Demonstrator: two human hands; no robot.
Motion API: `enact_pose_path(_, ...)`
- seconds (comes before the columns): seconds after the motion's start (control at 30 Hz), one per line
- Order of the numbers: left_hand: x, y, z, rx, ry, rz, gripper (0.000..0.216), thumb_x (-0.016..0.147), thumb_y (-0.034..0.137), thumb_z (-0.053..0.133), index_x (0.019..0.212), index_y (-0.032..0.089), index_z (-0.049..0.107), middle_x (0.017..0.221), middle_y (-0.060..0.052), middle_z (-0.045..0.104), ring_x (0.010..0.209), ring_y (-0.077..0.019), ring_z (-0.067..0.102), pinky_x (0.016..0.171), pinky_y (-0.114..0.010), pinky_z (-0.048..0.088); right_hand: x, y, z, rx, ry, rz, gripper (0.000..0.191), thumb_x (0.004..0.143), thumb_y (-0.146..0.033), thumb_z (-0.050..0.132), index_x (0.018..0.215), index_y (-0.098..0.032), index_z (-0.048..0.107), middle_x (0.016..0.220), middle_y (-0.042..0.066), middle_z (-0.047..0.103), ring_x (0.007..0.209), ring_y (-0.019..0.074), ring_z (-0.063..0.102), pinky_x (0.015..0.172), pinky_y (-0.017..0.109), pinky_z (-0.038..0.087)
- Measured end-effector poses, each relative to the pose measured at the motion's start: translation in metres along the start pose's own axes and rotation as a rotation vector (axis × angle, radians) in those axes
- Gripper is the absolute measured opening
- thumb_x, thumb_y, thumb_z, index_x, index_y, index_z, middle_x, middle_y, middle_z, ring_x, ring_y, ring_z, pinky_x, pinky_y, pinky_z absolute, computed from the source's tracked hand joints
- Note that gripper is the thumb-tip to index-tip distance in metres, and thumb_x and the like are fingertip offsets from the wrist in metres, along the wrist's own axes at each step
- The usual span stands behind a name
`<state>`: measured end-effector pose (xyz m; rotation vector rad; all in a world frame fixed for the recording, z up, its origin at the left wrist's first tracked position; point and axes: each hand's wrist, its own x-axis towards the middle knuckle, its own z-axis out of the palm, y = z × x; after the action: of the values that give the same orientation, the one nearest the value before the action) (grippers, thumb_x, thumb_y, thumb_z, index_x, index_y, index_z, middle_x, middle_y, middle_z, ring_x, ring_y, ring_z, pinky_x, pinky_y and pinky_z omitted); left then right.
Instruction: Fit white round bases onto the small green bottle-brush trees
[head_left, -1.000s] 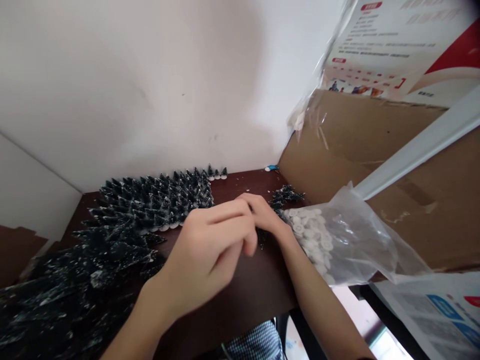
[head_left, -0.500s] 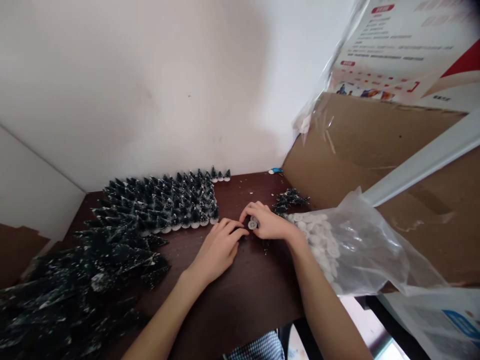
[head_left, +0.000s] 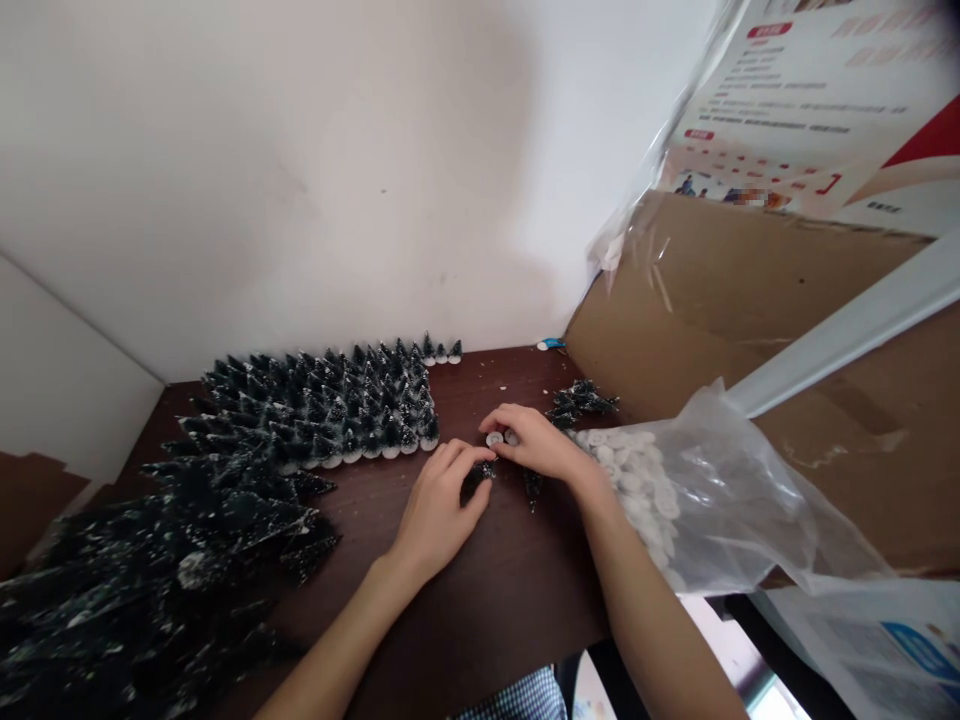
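Observation:
My left hand (head_left: 439, 503) rests low on the dark wooden table (head_left: 495, 590), its fingers curled round a small dark green miniature tree (head_left: 478, 475). My right hand (head_left: 536, 440) meets it from the right, pinching small white round bases (head_left: 495, 438) between thumb and fingertips. Another loose tree (head_left: 533, 486) lies under my right wrist. To the left, many finished little snow-tipped trees (head_left: 345, 405) stand upright in rows on white bases.
A clear plastic bag of white bases (head_left: 667, 490) lies open at the right, against a cardboard box (head_left: 750, 330). More loose trees (head_left: 581, 400) lie behind my right hand. A large heap of bare trees (head_left: 150, 560) fills the left front. A white wall is behind.
My hands have dropped from close to the camera to the tabletop. The left hand has closed on a small tree, and the white base in the right hand now meets it.

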<state>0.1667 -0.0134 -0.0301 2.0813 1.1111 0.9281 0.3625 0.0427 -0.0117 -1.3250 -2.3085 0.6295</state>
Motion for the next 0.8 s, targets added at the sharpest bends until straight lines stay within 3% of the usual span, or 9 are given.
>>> enact_pose_path(0.2, 0.002, -0.001, 0.006, -0.338, 0.115, -0.198, 0.029, 0.088, 0.026, 0.057, 0.115, 0.018, 0.065, 0.095, -0.005, 0.066, 0.081, -0.0184, 0.059, 0.072, -0.029, 0.047, 0.001, 0.005, 0.003, -0.019, 0.018, -0.025, 0.021, 0.078, -0.010, 0.072, 0.098, -0.017, 0.069, 0.097, 0.007, 0.070, 0.092, 0.0215, 0.064, 0.082, 0.033, 0.047)
enact_pose_path(0.33, 0.003, -0.006, 0.010, -0.517, 0.140, -0.308, 0.037, 0.084, 0.035, 0.060, 0.115, 0.016, 0.065, 0.093, -0.007, 0.069, 0.084, -0.0203, 0.063, 0.074, -0.030, 0.047, 0.001, 0.003, 0.003, 0.038, 0.053, -0.018, 0.018, 0.081, -0.010, 0.069, 0.097, -0.016, 0.069, 0.095, 0.006, 0.070, 0.088, 0.0195, 0.064, 0.080, 0.032, 0.047)
enact_pose_path(0.63, 0.005, -0.005, 0.006, -0.710, 0.112, -0.379, 0.051, 0.081, 0.041, 0.066, 0.123, 0.014, 0.055, 0.093, -0.010, 0.075, 0.080, -0.0192, 0.063, 0.078, -0.032, 0.047, 0.004, -0.013, 0.002, 0.677, 0.230, 0.080, 0.019, 0.082, -0.034, 0.074, 0.096, -0.020, 0.073, 0.098, 0.004, 0.074, 0.090, 0.0168, 0.067, 0.083, 0.031, 0.051)
enact_pose_path(0.8, 0.007, -0.003, 0.002, -0.795, 0.120, -0.422, 0.041, 0.078, 0.044, 0.071, 0.105, 0.016, 0.058, 0.087, -0.008, 0.076, 0.073, -0.0163, 0.062, 0.072, -0.029, 0.047, 0.008, -0.014, 0.008, 0.855, 0.189, 0.152, 0.024, 0.075, -0.038, 0.080, 0.091, -0.021, 0.075, 0.092, 0.002, 0.074, 0.079, 0.0138, 0.064, 0.072, 0.027, 0.051)
